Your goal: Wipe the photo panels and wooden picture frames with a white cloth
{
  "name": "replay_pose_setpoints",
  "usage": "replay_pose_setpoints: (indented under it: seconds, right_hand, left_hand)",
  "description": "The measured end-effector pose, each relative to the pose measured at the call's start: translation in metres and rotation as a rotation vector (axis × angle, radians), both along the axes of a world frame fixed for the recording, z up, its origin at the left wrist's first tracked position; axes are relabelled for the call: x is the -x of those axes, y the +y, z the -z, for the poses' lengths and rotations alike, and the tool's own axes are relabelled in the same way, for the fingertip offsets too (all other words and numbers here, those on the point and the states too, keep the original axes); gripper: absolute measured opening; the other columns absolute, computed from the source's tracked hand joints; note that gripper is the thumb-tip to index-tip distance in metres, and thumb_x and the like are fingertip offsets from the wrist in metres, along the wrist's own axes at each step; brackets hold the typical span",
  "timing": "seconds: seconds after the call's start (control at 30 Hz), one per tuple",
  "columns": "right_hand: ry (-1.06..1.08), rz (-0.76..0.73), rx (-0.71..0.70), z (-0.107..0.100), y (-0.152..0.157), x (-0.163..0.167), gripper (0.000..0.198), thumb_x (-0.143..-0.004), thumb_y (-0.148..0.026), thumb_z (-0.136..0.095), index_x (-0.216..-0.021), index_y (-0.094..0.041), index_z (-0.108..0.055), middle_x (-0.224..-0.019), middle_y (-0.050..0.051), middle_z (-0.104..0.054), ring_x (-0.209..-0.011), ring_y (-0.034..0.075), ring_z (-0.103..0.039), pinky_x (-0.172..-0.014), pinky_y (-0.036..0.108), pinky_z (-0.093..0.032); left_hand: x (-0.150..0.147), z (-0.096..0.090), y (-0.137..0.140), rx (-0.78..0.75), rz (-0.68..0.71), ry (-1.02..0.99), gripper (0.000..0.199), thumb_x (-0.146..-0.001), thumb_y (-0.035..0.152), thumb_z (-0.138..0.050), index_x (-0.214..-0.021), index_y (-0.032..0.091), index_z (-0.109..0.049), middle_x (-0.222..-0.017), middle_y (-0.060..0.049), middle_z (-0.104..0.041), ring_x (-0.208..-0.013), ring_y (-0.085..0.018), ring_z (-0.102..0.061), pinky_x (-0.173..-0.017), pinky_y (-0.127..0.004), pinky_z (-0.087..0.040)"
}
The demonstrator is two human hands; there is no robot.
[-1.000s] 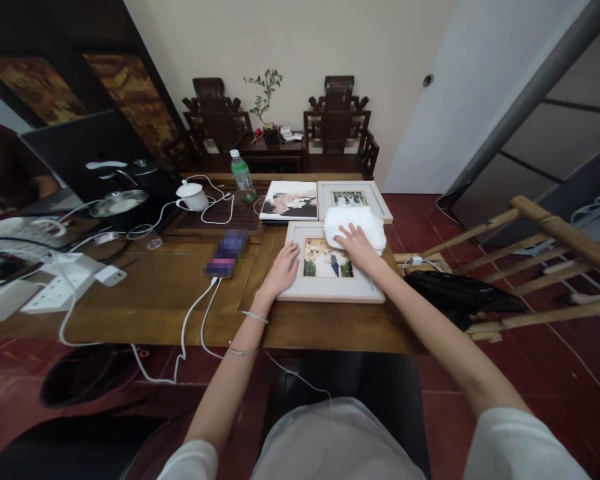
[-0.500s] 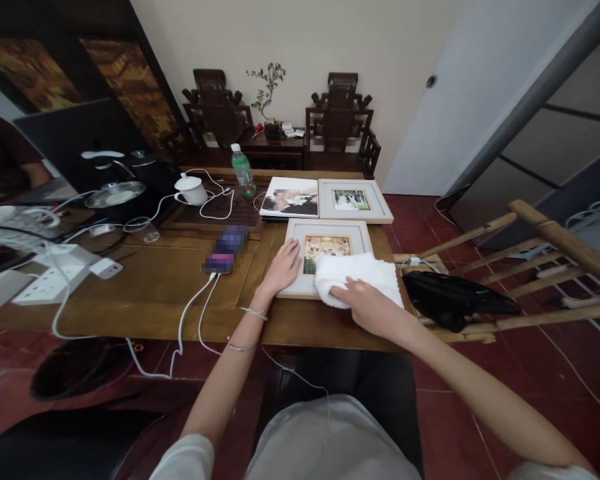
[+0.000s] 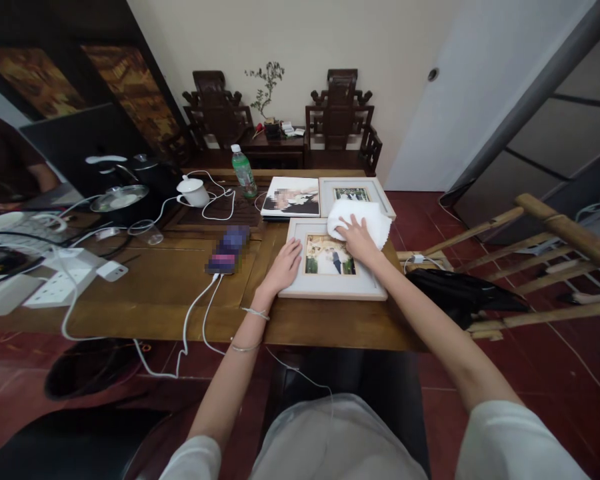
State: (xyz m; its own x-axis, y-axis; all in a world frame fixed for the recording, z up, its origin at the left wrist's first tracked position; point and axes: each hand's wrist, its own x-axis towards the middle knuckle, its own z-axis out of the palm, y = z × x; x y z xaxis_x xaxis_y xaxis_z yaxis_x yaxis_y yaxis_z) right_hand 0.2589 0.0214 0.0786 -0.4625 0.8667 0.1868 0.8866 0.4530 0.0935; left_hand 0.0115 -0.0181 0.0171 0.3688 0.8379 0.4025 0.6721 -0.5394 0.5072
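Observation:
A pale wooden picture frame (image 3: 330, 288) with a wedding photo lies flat near the table's front edge. On its left border rests my left hand (image 3: 283, 265), fingers together and holding the frame against the table. My right hand (image 3: 357, 237) grips a folded white towel (image 3: 373, 217), fingers spread over it. The towel covers the frame's upper right corner and reaches over the lower edge of a second picture frame (image 3: 383, 200) behind. Left of that second frame lies a stack topped by a photo panel (image 3: 300, 189).
A phone (image 3: 226, 253) on charging cables lies left of the frame. Behind it stand a green bottle (image 3: 244, 172), a lidded white cup (image 3: 193, 191) and a clear cup (image 3: 147, 231). Power strips (image 3: 63, 283) sit far left, near another person's arm. A bamboo rack (image 3: 555, 260) is at right.
My right hand has moved the towel up and away from me, from the frame's lower right to its upper right corner, uncovering the photo. My left hand stays in place.

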Motion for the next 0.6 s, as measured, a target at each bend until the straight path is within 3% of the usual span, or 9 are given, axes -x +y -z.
replay_pose_setpoints:
  seconds: [0.17, 0.4, 0.5, 0.6]
  right_hand:
    - [-0.068, -0.099, 0.111, -0.003, -0.040, 0.005, 0.060, -0.071, 0.008, -0.037, -0.123, -0.013, -0.056, -0.147, 0.016, -0.039, -0.137, 0.038, -0.025, -0.103, 0.065, -0.020]
    - [-0.035, -0.213, 0.425, -0.035, -0.134, 0.004, 0.064, -0.067, 0.007, -0.036, -0.123, -0.016, -0.055, -0.127, 0.017, -0.058, -0.128, 0.034, -0.042, -0.096, 0.053, -0.038]
    - [0.031, -0.283, 0.444, -0.034, -0.146, 0.008, 0.065, -0.067, 0.007, -0.035, -0.124, -0.017, -0.054, -0.124, 0.016, -0.061, -0.129, 0.031, -0.042, -0.098, 0.050, -0.039]
    - [0.072, -0.276, 0.358, -0.021, -0.131, 0.011, 0.066, -0.066, 0.007, -0.037, -0.125, -0.017, -0.054, -0.139, 0.016, -0.049, -0.136, 0.032, -0.032, -0.103, 0.054, -0.033]
  left_hand:
    - [-0.002, 0.001, 0.000, -0.011, -0.024, -0.004, 0.042, -0.094, 0.024, -0.035, -0.130, 0.010, -0.051, -0.142, -0.016, -0.046, -0.139, -0.026, -0.032, -0.115, -0.046, -0.027]
    - [-0.006, 0.001, -0.001, -0.036, -0.049, 0.026, 0.041, -0.094, 0.022, -0.035, -0.130, 0.012, -0.050, -0.142, -0.014, -0.046, -0.138, -0.026, -0.033, -0.115, -0.047, -0.028]
    - [-0.006, 0.000, -0.001, -0.031, -0.052, 0.048, 0.042, -0.094, 0.022, -0.034, -0.131, 0.009, -0.050, -0.142, -0.016, -0.046, -0.138, -0.027, -0.032, -0.115, -0.047, -0.027]
    - [-0.005, -0.001, -0.001, -0.033, -0.040, 0.077, 0.044, -0.094, 0.022, -0.033, -0.131, 0.005, -0.049, -0.142, -0.019, -0.045, -0.138, -0.027, -0.032, -0.115, -0.047, -0.027]
